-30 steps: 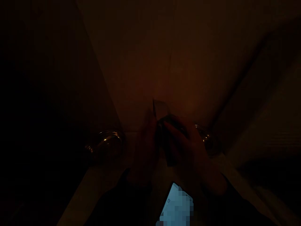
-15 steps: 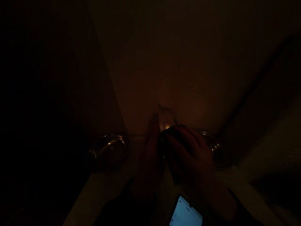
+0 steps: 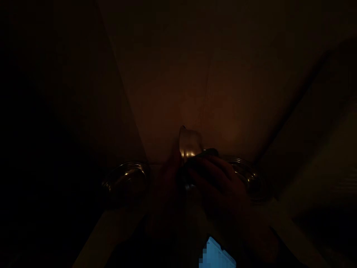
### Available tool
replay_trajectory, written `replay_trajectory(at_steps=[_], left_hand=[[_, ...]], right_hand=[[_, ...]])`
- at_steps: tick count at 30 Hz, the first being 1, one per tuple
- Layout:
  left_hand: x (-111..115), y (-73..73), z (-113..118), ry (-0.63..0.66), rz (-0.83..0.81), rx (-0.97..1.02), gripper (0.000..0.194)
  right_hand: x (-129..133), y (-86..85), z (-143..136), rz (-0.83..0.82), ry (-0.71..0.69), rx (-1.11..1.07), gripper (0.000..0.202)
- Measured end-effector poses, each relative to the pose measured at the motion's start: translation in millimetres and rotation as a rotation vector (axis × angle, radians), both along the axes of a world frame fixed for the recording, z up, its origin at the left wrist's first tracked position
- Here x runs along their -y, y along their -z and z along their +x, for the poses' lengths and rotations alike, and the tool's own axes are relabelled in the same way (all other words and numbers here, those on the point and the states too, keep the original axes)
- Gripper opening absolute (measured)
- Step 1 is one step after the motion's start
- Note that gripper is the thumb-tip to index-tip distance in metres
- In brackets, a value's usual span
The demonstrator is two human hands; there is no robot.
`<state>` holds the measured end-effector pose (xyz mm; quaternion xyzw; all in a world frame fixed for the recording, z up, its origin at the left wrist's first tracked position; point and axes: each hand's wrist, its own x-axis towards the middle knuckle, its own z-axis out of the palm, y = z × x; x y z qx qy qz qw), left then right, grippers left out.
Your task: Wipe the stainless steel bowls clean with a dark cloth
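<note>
In dim light a small metal bowl (image 3: 189, 143) is held tilted on its side at the middle, its rim toward the left. My left hand (image 3: 171, 167) is around the bowl's left side, mostly lost in shadow. My right hand (image 3: 217, 176) is curled over a dark, soft-looking piece (image 3: 210, 152), perhaps a cloth, pressed against the bowl's outside. The exact kind of that dark piece cannot be made out.
Shiny metal basins stand on either side: one on the left (image 3: 126, 176) and one on the right (image 3: 249, 176), partly behind my right hand. A lit phone (image 3: 219, 255) lies at the bottom. A wall (image 3: 167, 93) rises behind.
The bowl and both hands have shifted slightly left in view, and more of the bowl's outside shows. The dark piece shows more above my right fingers.
</note>
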<state>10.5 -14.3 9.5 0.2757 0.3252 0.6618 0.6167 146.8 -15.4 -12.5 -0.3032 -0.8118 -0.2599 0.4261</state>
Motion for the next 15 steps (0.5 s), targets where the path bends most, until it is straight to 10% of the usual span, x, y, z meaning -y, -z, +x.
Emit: replay_trajectory(at_steps=[15], left_hand=[[0.9,3.7,-3.9,0.014,0.094,-0.045,0.024]], right_hand=[[0.4,0.3,-0.3,-0.015,0.006,-0.058,0.034]])
